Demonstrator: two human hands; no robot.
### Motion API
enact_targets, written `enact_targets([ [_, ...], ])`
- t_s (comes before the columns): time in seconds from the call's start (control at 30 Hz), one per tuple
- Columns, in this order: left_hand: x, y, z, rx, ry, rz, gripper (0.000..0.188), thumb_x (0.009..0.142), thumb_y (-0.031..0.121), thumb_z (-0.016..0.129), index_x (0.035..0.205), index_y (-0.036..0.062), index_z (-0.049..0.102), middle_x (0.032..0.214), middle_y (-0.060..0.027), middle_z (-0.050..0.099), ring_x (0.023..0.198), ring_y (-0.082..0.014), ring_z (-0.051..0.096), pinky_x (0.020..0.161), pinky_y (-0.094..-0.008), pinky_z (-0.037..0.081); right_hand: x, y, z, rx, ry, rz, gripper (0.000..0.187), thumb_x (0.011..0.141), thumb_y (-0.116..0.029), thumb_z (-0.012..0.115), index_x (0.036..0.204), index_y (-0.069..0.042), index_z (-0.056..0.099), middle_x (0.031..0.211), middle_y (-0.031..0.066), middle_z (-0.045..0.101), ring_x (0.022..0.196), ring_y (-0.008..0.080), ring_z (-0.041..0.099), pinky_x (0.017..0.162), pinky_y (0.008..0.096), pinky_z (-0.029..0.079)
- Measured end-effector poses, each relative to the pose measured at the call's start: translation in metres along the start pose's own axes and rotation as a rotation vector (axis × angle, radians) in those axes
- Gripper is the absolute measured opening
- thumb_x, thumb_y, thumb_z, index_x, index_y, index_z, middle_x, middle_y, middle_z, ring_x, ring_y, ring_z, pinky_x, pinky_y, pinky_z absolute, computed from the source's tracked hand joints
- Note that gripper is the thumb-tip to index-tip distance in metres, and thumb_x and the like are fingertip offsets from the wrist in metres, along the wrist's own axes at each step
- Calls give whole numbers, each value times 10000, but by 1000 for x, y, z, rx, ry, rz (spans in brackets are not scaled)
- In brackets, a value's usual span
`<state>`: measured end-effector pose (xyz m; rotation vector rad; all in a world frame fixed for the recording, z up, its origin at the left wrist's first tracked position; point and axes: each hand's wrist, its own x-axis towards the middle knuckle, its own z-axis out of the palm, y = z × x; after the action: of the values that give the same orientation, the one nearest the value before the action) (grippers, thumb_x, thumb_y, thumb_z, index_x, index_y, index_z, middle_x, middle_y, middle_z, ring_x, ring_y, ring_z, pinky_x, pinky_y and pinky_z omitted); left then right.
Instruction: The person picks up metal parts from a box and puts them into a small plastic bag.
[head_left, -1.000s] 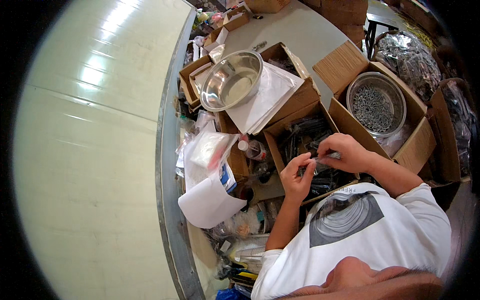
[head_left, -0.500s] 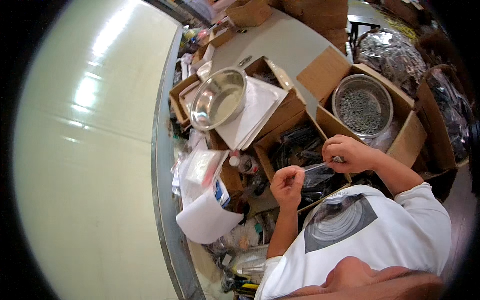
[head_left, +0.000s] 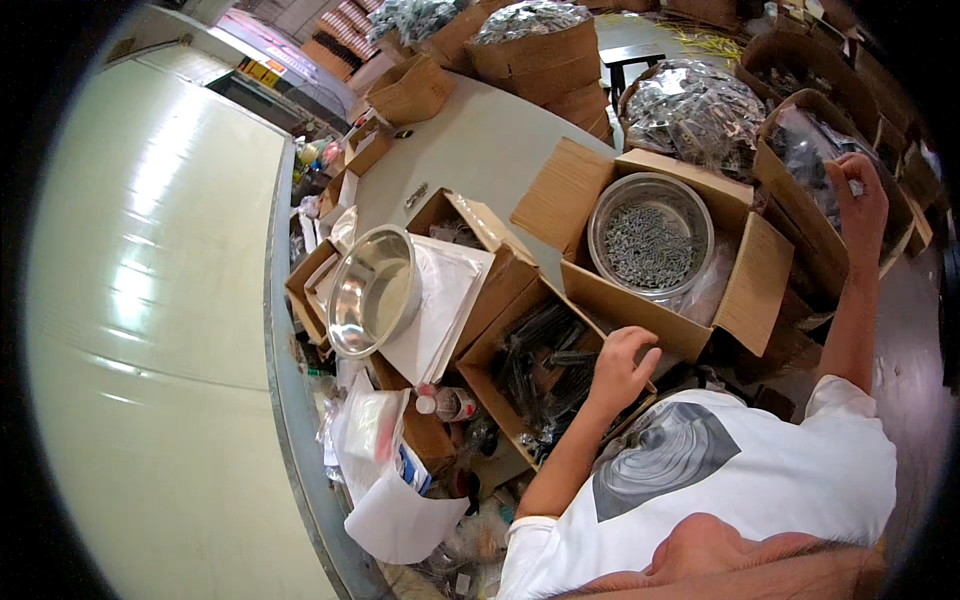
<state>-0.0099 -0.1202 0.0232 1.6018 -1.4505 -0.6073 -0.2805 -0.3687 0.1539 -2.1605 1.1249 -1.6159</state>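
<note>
My left hand (head_left: 622,368) is loosely curled with thumb and fingers apart. It hovers at the near edge of a cardboard box (head_left: 480,385) of black parts in clear plastic (head_left: 545,375), and nothing shows in its grip. Stretched far out to the right, my right hand (head_left: 860,200) is above a tall carton (head_left: 795,225) of clear plastic packets (head_left: 800,140). Its fingers are pinched, and a small pale, shiny bit shows at them, too small to name. Between my hands, a steel bowl (head_left: 597,235) of small grey screw-like pieces (head_left: 650,247) sits in an open carton (head_left: 625,318).
An empty-looking steel basin (head_left: 345,300) rests tilted by white sheets (head_left: 440,300) on the left. A plastic bottle (head_left: 450,403) lies near it. A large heap of clear packets (head_left: 695,110) stands behind the bowl. Along the left runs a pale wall panel (head_left: 150,350).
My hands have parted: the right swung far right to the tall carton, the left stayed by the black parts. The clear film stretched between them is gone from there. The view has shifted.
</note>
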Motion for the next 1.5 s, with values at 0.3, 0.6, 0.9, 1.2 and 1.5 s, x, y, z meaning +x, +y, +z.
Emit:
enact_targets([
  [0.3,37,12,18,63,-123,132,228,803,162,639,967,5,624,1037,-148,602,1039,-328,532,918,-400,410,-99,22,112,-342,-1035,-159,153,654,-77,718,803,-96,693,911,44,610,1022,246,522,898,383,402],
  [0.6,5,-3,-5,15,25,-52,247,795,170,639,970,-3,622,1057,-152,599,1013,-329,543,878,-389,430,-81,36,127,-83,-1084,-106,64,780,-45,651,794,-24,592,838,69,602,797,240,561,711,386,466],
  [0.9,-4,-18,23,-514,-70,-327,873,750,259,758,1410,1,248,1392,-179,381,1261,-280,410,967,-376,410,-89,-51,140,633,-777,254,60,933,-40,478,896,-44,431,657,23,487,597,74,449,536,232,389],
  [1.2,-33,-3,29,-95,415,-61,836,726,248,783,1317,18,237,1309,-204,318,1088,-328,475,832,-377,452,-151,-118,193,1074,-802,802,66,949,-133,484,936,-81,445,760,1,472,633,65,438,546,222,385],
  [1.5,-72,-18,-5,84,704,-155,100,887,72,580,884,-21,543,813,-84,570,709,-201,553,627,-328,458,-188,-146,243,1172,-949,1144,99,913,-142,535,970,-90,471,820,32,507,701,146,518,606,325,471],
])
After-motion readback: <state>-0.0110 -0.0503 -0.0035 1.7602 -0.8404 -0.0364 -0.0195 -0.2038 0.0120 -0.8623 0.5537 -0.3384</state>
